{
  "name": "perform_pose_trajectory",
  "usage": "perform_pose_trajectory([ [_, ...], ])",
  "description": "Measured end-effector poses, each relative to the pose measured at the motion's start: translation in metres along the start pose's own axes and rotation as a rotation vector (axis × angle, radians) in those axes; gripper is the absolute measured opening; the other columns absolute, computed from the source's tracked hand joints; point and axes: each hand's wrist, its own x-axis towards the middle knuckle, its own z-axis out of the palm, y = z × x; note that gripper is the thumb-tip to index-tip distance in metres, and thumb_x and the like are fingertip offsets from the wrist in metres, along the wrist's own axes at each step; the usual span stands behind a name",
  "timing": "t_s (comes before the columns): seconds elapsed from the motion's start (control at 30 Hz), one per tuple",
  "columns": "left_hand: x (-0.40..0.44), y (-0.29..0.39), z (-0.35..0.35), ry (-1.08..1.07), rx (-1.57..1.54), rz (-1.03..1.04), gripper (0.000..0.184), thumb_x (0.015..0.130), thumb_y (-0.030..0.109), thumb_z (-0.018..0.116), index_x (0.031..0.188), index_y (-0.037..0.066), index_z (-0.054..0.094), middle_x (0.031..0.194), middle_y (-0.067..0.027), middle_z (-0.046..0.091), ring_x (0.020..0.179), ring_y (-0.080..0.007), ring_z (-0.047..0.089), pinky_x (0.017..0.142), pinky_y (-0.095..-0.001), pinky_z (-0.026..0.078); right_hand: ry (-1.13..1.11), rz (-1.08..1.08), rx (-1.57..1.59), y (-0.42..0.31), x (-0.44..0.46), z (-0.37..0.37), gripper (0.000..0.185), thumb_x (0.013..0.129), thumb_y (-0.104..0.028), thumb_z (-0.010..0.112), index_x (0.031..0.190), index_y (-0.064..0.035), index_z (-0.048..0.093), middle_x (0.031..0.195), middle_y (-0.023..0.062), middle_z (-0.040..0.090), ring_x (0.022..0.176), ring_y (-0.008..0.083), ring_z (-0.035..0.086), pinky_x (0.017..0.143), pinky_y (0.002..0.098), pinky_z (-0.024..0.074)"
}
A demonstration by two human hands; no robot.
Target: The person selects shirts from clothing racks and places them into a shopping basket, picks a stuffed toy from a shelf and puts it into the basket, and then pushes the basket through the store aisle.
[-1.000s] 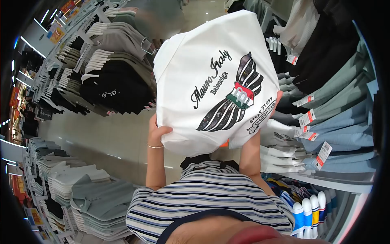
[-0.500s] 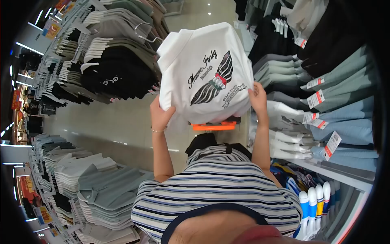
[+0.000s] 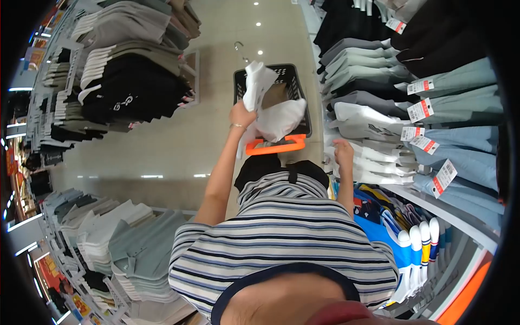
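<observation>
My left hand [image 3: 242,114] is closed around the upper part of a white shirt [image 3: 280,120], whose metal hanger hook sticks up above it. The shirt hangs bunched over a black shopping basket [image 3: 239,86] with an orange handle [image 3: 276,147]. Something brown [image 3: 275,95] lies inside the basket. To the right, beside the white shirts on the rack, my right hand [image 3: 344,153] is raised with its fingers curled; whether anything is in them is too small to tell.
On the right, a rack holds green shirts [image 3: 357,58], white shirts [image 3: 379,157] and blue garments [image 3: 460,143] with price tags. Black and grey shirts [image 3: 135,89] hang at the upper left. Light grey-green shirts [image 3: 149,244] hang at the lower left.
The white shirt has gone from spread out between both hands to bunched in my left hand, lower over the basket. My right hand has let go of it. The basket has come into fuller view.
</observation>
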Motion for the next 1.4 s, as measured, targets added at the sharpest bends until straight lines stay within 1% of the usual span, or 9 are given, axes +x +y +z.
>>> perform_pose_trajectory([
  [0.23, 0.012, -0.029, 0.04, -0.134, 0.049, -0.051, 0.043, 0.055, 0.024, 0.066, 0.087, -0.005, 0.06, 0.083, -0.0259, 0.062, 0.079, -0.038, 0.062, 0.073, -0.0423, 0.05, -0.112, -0.014, -0.117, -0.021, 0.027, 0.052, 0.036, 0.074, 0.005, 0.04, 0.103, -0.0075, 0.057, 0.067, 0.0011, 0.05, 0.047, 0.0056, 0.038, 0.039, 0.0204, 0.0297],
  [0.4, 0.034, -0.032, 0.066, -0.258, 0.095, -0.056, 0.043, 0.058, 0.025, 0.066, 0.091, -0.001, 0.058, 0.089, -0.023, 0.063, 0.083, -0.0372, 0.062, 0.074, -0.0425, 0.05, -0.212, -0.013, 0.063, -0.029, 0.03, 0.08, 0.051, 0.061, 0.014, 0.043, 0.107, -0.0055, 0.053, 0.079, 0.005, 0.055, 0.065, 0.0104, 0.049, 0.056, 0.0226, 0.0398],
  [0.53, 0.053, -0.03, 0.094, -0.409, -0.034, -0.241, 0.048, 0.06, 0.028, 0.067, 0.097, -0.001, 0.056, 0.092, -0.0232, 0.063, 0.085, -0.0369, 0.062, 0.073, -0.0418, 0.05, -0.26, 0.079, 0.008, -0.033, 0.01, 0.085, 0.049, 0.068, 0.011, 0.034, 0.112, -0.0045, 0.05, 0.088, 0.0101, 0.054, 0.06, 0.0119, 0.052, 0.053, 0.0228, 0.0422],
  [0.73, 0.063, -0.107, 0.172, -0.562, 0.273, -0.445, 0.04, 0.072, 0.02, 0.06, 0.106, -0.001, 0.059, 0.108, -0.0221, 0.059, 0.1, -0.0335, 0.058, 0.083, -0.0403, 0.048, -0.208, 0.001, -0.023, -0.023, 0.01, 0.051, 0.041, 0.076, 0.008, 0.031, 0.111, -0.0011, 0.05, 0.087, 0.0098, 0.057, 0.074, 0.015, 0.056, 0.068, 0.0247, 0.0454],
  [0.8, 0.059, -0.112, 0.174, -0.543, 0.281, -0.343, 0.035, 0.072, 0.015, 0.058, 0.102, -0.004, 0.061, 0.104, -0.0225, 0.06, 0.097, -0.0318, 0.061, 0.083, -0.0381, 0.048, -0.076, 0.004, 0.007, -0.026, 0.017, 0.038, 0.039, 0.075, 0.008, 0.033, 0.107, 0.0003, 0.052, 0.086, 0.0101, 0.058, 0.077, 0.0162, 0.057, 0.071, 0.0252, 0.0452],
  [1.0, 0.037, -0.163, 0.219, -0.718, -0.067, -0.428, 0.02, 0.079, 0.005, 0.047, 0.091, -0.003, 0.06, 0.072, -0.0145, 0.064, 0.056, -0.0229, 0.063, 0.046, -0.0327, 0.049, 0.122, 0.065, -0.095, -0.024, 0.068, -0.001, 0.023, 0.087, -0.01, 0.046, 0.101, 0.001, 0.06, 0.095, 0.0096, 0.064, 0.085, 0.014, 0.059, 0.079, 0.025, 0.0432],
  [1.13, 0.003, -0.108, 0.193, -0.696, -0.494, -0.471, 0.018, 0.081, 0.011, 0.049, 0.088, -0.002, 0.06, 0.069, -0.012, 0.064, 0.055, -0.0175, 0.061, 0.051, -0.0286, 0.048, 0.14, -0.018, 0.099, -0.034, 0.145, -0.03, 0.025, 0.089, -0.016, 0.045, 0.108, -0.0033, 0.057, 0.101, 0.0083, 0.063, 0.091, 0.0137, 0.058, 0.08, 0.0246, 0.0428],
  [1.33, -0.05, -0.036, 0.142, -0.77, -0.475, -0.115, 0.025, 0.087, 0.021, 0.049, 0.091, -0.001, 0.059, 0.075, -0.0114, 0.063, 0.066, -0.0177, 0.061, 0.06, -0.03, 0.049, 0.252, -0.076, 0.505, -0.066, 0.277, -0.041, 0.053, 0.084, -0.025, 0.058, 0.127, -0.003, 0.036, 0.128, 0.0136, 0.042, 0.117, 0.0202, 0.042, 0.097, 0.0348, 0.0324],
  [1.4, -0.062, -0.042, 0.14, -0.718, -0.227, 0.209, 0.034, 0.088, 0.031, 0.049, 0.089, -0.001, 0.059, 0.077, -0.0172, 0.063, 0.069, -0.0265, 0.063, 0.064, -0.0358, 0.048, 0.274, 0.038, 0.481, -0.083, 0.315, -0.055, 0.063, 0.081, -0.023, 0.061, 0.131, -0.0023, 0.028, 0.132, 0.016, 0.035, 0.126, 0.0234, 0.03, 0.103, 0.0381, 0.0238],
])
